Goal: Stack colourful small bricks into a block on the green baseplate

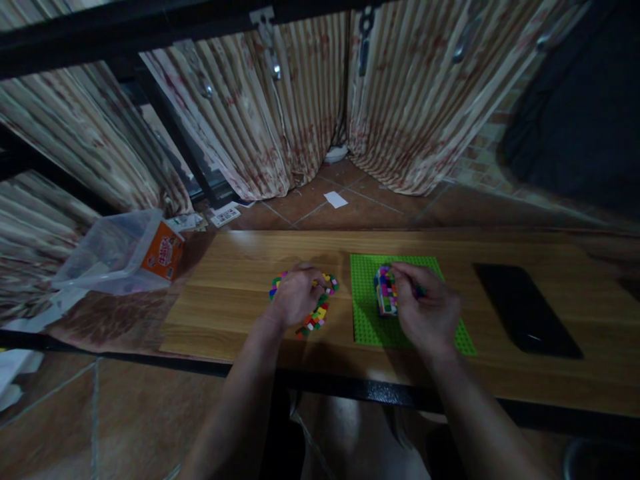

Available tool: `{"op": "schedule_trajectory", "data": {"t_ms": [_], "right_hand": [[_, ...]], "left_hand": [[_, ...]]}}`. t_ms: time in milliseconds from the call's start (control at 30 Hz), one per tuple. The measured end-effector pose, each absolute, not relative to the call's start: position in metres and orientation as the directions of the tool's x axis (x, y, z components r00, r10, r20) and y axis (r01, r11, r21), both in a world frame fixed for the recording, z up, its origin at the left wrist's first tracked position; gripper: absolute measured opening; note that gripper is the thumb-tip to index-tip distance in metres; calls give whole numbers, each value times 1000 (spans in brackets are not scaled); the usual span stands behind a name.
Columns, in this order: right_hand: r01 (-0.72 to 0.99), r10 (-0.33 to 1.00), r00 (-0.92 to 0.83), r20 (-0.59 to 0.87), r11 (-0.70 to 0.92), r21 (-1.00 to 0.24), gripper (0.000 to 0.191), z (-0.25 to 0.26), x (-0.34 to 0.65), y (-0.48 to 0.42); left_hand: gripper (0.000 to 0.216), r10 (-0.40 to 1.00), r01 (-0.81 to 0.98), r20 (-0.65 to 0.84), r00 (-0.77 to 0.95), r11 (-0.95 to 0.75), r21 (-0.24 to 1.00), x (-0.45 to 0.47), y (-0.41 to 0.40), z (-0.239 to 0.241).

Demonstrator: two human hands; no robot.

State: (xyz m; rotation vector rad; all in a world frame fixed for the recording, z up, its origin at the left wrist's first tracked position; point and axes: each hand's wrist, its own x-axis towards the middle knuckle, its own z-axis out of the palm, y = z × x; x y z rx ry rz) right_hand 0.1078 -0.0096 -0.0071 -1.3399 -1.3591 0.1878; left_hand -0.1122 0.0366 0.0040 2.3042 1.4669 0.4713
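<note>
A green baseplate [367, 320] lies on the wooden table [225, 293]. On it stands a small multicoloured brick build [385, 292]. My right hand [426, 308] rests on the plate beside the build, fingers curled against its right side and top. Left of the plate lies a pile of small loose coloured bricks [316, 315]. My left hand [296, 293] lies over that pile, fingers bent down into the bricks; whether it grips one is hidden.
A black flat tablet-like slab [525, 308] lies on the table at the right. A clear plastic box with an orange label [123, 252] sits tilted off the table's left end. Striped curtains [280, 100] hang behind, above a tiled floor.
</note>
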Motion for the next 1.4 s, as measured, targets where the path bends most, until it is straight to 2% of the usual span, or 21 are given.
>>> {"op": "schedule_trajectory", "data": {"t_ms": [400,467,567,667,767,933,1200,1300,1400], "right_hand": [[564,770,311,558,323,-760,19,-9,106,-9],[561,765,307,566,335,-757,19,-9,106,-9],[564,766,269,583,366,-741,18,-8,104,-9],[589,788,166,593,403,-701,19,-6,100,-10],[588,807,38,589,458,-667,21,-4,95,-12],[565,814,-127,567,530,-633,25,-1,92,-15],[504,839,-133,527,515,-693,21,4,98,-22],[517,858,-64,510,466,-718,19,4,110,-21],[532,864,118,489,361,-766,17,0,127,-16]], "left_hand": [[19,891,746,89,445,-424,513,-100,35,2],[18,899,710,106,425,-403,578,-100,35,5],[16,917,590,81,390,-316,743,-100,33,6],[14,927,380,39,373,-191,905,-94,32,5],[18,931,141,26,364,-82,987,-83,29,5],[31,923,-63,-45,381,74,995,-71,25,8],[34,870,-90,-166,465,232,968,-70,26,9],[31,875,-75,-172,452,230,970,-65,25,8],[23,896,-44,-172,410,207,977,-59,24,6]]}}
